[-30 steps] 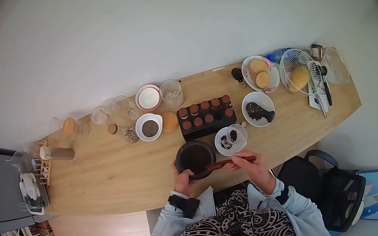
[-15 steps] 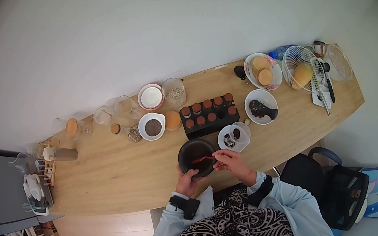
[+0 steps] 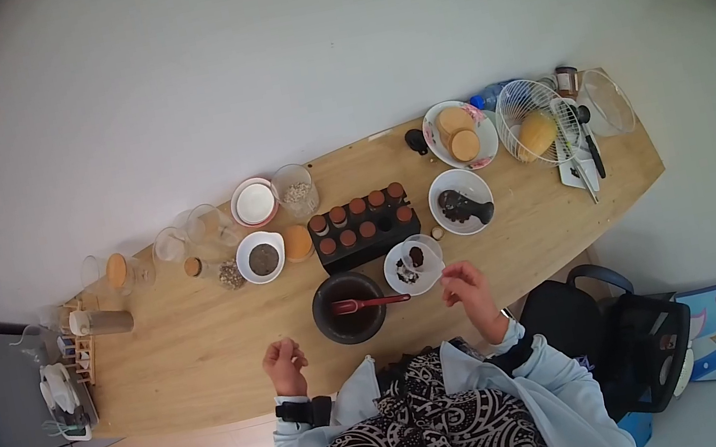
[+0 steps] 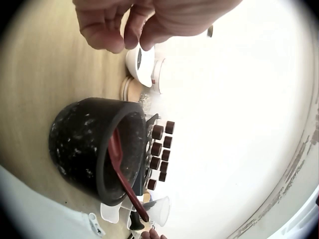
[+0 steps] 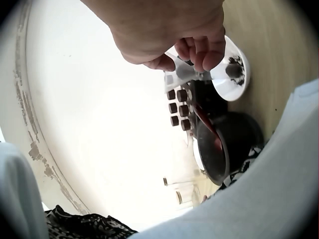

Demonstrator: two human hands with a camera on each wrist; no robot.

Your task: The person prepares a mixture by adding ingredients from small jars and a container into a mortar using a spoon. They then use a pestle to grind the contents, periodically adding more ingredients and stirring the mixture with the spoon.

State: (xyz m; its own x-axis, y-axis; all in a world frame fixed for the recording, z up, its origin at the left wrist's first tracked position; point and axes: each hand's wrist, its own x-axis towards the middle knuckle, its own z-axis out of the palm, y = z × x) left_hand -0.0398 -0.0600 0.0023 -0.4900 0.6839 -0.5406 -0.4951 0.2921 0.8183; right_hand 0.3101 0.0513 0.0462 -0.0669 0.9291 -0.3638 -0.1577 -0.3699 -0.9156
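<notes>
A black mortar (image 3: 327,328) stands on the table between the hands. A red spoon (image 3: 367,302) lies across it, with its bowl inside and its handle over the right rim. Left of the mortar, my left hand (image 3: 286,366) hovers apart from it, fingers loosely curled around nothing; the left wrist view shows it empty. My right hand (image 3: 471,296) is off the spoon, loosely bent and holding nothing. It is nearest to a small white bowl (image 3: 396,284) with dark bits, where a clear plastic cup (image 3: 431,258) leans. In the right wrist view its fingers overlap that cup.
Behind the mortar is a black rack (image 3: 355,259) of brown-capped vials. To its right, a white bowl (image 3: 465,176) holds a dark pestle (image 3: 469,210). Glass jars, bowls and a jar with a wooden lid (image 3: 116,270) line the left back. A wire basket (image 3: 513,115) stands far right.
The red spoon, held in the right hand before, now lies in the mortar. My left hand has let go of the mortar and moved left; my right hand has drawn back right. The head view has shifted.
</notes>
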